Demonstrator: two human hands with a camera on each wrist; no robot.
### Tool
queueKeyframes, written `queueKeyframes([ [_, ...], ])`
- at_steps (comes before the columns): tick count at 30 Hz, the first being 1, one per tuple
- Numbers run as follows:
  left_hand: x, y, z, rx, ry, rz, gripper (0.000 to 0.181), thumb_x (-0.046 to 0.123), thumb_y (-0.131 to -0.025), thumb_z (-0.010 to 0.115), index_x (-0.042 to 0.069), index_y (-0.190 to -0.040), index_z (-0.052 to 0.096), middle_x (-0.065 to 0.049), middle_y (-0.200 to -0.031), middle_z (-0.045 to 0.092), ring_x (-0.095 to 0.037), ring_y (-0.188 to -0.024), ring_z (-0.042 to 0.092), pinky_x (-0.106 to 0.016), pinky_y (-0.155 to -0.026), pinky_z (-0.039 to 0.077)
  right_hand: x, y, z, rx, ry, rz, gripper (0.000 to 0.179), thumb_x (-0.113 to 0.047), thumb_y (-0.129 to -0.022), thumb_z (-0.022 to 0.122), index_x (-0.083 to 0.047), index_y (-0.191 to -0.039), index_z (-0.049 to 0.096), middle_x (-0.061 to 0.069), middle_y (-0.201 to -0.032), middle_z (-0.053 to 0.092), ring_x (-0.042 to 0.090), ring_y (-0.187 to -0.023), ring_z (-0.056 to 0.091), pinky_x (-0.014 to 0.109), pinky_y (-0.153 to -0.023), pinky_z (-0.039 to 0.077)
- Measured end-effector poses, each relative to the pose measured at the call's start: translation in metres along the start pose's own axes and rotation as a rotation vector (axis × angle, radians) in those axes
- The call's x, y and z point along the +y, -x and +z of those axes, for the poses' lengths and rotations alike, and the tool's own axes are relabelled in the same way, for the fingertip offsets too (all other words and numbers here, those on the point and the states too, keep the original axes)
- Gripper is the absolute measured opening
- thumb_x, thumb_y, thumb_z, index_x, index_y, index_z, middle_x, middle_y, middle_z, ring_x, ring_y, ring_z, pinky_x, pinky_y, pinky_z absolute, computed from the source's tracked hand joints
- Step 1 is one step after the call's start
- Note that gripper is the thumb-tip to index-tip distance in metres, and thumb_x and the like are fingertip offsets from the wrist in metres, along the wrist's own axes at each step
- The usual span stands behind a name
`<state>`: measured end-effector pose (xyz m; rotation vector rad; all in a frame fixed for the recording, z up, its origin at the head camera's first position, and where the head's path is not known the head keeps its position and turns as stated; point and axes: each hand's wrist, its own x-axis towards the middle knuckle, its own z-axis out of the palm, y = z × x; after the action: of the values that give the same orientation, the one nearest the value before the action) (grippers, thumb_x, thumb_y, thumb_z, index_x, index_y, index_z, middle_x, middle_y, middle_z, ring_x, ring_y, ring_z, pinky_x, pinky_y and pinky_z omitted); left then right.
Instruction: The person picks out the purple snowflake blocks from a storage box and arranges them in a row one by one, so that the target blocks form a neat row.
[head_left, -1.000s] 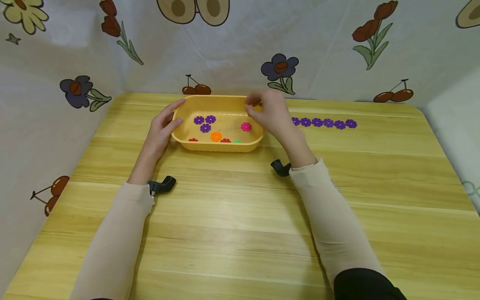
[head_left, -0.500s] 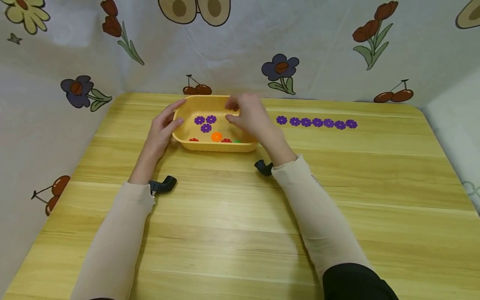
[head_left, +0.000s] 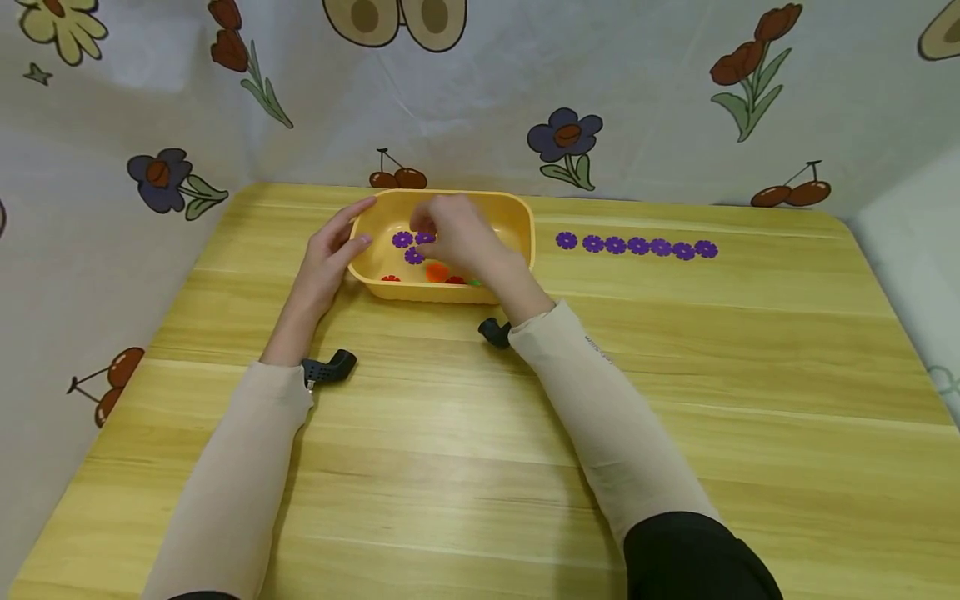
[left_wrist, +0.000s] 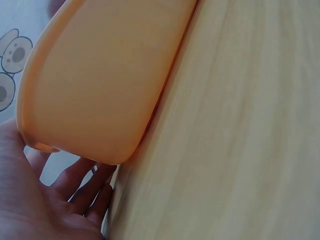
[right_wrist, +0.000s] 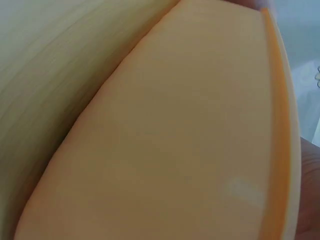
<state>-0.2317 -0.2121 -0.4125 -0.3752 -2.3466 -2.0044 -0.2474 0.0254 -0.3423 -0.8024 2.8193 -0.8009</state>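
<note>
My left hand (head_left: 324, 262) holds the left end of a yellow plastic tray (head_left: 525, 225), thumb at the rim. In the left wrist view its fingers (left_wrist: 82, 187) lie against the tray's outer end wall. My right hand (head_left: 457, 237) is over the inside of the tray, thumb and forefinger apart, with nothing seen between them. Its fingertips are close to a group of three purple flower-shaped discs (head_left: 402, 239). Beside them lies an orange disc (head_left: 437, 272); a red disc (head_left: 390, 280) shows partly above the front rim. Mostly tray wall fills the right wrist view.
Several purple flower discs (head_left: 638, 246) lie in a row on the wooden table (head_left: 450, 458), right of the tray. A printed cloth (head_left: 465, 108) hangs behind the table's back edge. Dark wrist cameras (head_left: 330, 367) stick out from both sleeves.
My right hand has moved left from the tray's right end to the purple discs inside. The leftmost disc of the row is now uncovered. My left hand stays on the tray.
</note>
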Motion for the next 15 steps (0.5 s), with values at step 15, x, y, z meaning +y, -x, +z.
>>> queueKeyframes([
  [15, 0.0, 0.001, -0.001, -0.007, 0.014, 0.016, 0.052, 0.007, -0.106, 0.058, 0.022, -0.155, 0.055, -0.007, -0.162, 0.05, -0.032, -0.142, 0.052, -0.022, -0.103, 0.054, -0.007, -0.014, 0.021, -0.081, 0.061, -0.019, 0.024, -0.009, -0.091, 0.082, -0.007, -0.115, 0.077, 0.007, -0.111, 0.075, 0.021, -0.098, 0.063, 0.03, -0.097, 0.056],
])
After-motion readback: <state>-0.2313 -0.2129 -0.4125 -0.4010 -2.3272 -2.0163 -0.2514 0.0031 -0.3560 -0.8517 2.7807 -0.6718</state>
